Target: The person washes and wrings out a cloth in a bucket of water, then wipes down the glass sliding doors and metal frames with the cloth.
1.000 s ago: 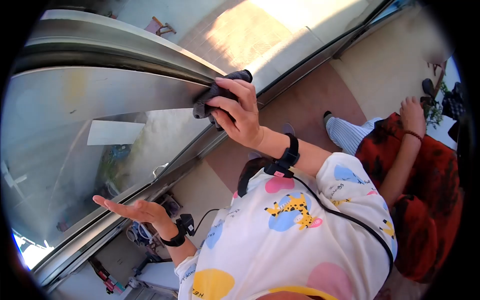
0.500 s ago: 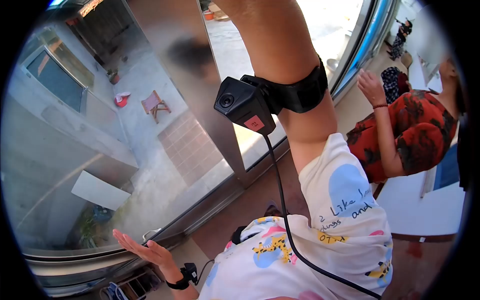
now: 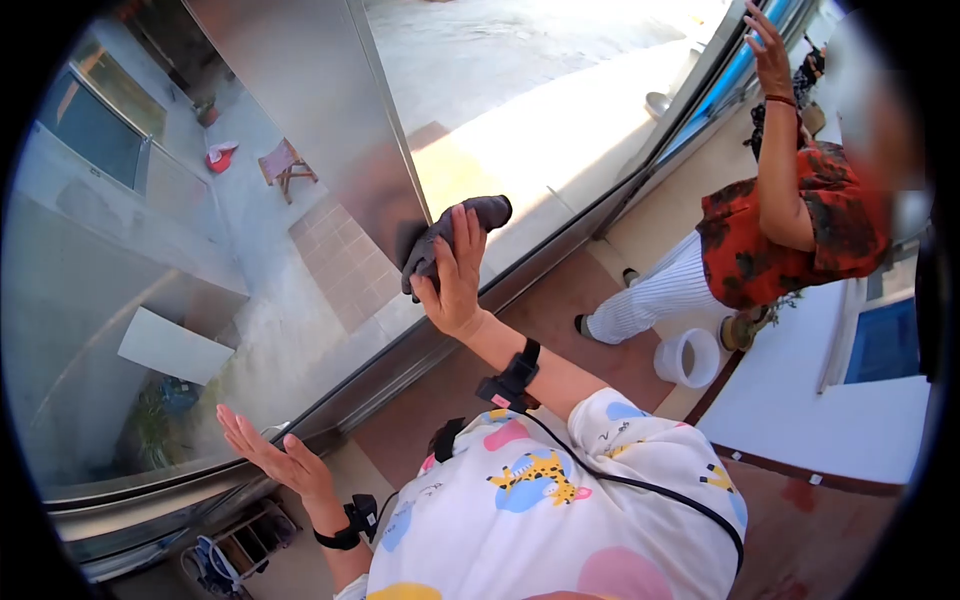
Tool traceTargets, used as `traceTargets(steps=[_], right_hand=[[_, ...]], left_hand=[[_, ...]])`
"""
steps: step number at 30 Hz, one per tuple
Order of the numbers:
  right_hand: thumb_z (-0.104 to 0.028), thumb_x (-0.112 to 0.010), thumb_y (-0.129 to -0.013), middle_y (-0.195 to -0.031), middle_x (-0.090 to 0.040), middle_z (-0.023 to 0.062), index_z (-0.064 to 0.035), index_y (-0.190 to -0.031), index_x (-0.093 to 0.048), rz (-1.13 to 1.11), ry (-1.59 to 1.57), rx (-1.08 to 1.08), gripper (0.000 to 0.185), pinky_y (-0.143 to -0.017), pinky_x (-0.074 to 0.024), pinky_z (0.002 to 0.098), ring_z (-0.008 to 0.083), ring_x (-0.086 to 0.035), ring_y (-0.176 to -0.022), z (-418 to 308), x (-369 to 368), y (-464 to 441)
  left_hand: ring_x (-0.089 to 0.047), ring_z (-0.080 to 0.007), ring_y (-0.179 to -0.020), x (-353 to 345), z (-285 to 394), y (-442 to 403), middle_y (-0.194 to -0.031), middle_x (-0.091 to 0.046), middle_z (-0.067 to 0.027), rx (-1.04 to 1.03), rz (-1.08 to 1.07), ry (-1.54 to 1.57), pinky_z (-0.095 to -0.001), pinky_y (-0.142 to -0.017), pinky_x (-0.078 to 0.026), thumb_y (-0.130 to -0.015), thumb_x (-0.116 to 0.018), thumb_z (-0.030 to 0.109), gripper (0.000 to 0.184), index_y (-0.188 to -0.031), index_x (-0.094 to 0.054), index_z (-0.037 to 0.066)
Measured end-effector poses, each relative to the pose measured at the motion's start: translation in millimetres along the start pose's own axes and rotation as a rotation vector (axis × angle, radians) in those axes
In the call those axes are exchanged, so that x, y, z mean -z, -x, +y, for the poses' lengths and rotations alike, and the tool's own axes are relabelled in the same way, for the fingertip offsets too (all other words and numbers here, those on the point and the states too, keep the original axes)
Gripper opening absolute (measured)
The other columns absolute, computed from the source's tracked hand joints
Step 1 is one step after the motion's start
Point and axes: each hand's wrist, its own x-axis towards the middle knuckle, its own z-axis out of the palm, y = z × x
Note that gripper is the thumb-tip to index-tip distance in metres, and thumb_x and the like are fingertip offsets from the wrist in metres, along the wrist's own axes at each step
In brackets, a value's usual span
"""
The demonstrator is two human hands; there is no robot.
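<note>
My right hand is spread over a crumpled dark grey cloth, pressing it to the window at the metal frame post. Part of the cloth lies hidden under the fingers. At the lower left, my left hand is held up open with the fingers stretched out, close to the glass pane. It holds nothing, and I cannot tell whether it touches the glass. Each wrist wears a black strap with a small camera.
At the right stands another person in a red patterned shirt, one hand raised at the window. A white bucket and a potted plant stand on the floor. A small rack is at the lower left. A folding stool shows beyond the glass.
My right arm has come down from high overhead, bringing the hand and cloth into view. My left hand stays open in much the same place. The other person's hand has risen.
</note>
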Motion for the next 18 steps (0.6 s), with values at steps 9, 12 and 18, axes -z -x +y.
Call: traceTargets(steps=[9,12,18], right_hand=[[-0.013,-0.054,-0.092,-0.14,-0.036,0.0238,0.0037,-0.12,-0.054,0.06,-0.004,0.223,0.032,-0.103,-0.0302,0.0465,0.0388,-0.036,-0.125,-25.4,6.4,-62.3],[-0.006,-0.055,-0.09,-0.14,-0.038,0.0217,0.002,-0.124,-0.054,-0.075,0.068,0.034,0.034,-0.1,-0.0341,0.0448,0.0392,-0.04,-0.122,-16.7,16.3,14.1],[-0.001,-0.051,-0.089,-0.126,-0.054,0.0151,0.0016,-0.128,-0.051,-0.57,-0.35,-1.267,0.039,-0.09,-0.0456,0.0328,0.0266,-0.056,-0.106,-24.7,29.5,185.6]], left_hand=[[-0.027,-0.0353,-0.136,23.4,23.9,53.0,-0.147,-0.029,-0.0201,0.225,-0.066,-0.019,-0.048,-0.11,-0.016,-0.099,-0.033,0.036,0.053,-0.141,-0.029,0.004],[-0.03,-0.037,-0.134,58.9,13.1,84.1,-0.145,-0.031,-0.0215,0.314,-0.068,-0.042,-0.0492,-0.109,-0.017,-0.096,-0.041,0.034,0.052,-0.138,-0.035,0.004],[-0.031,-0.0348,-0.134,155.5,-42.8,193.5,-0.146,-0.032,-0.0182,0.541,0.074,-0.099,-0.0483,-0.109,-0.019,-0.094,-0.046,0.031,0.053,-0.139,-0.034,0.005]])
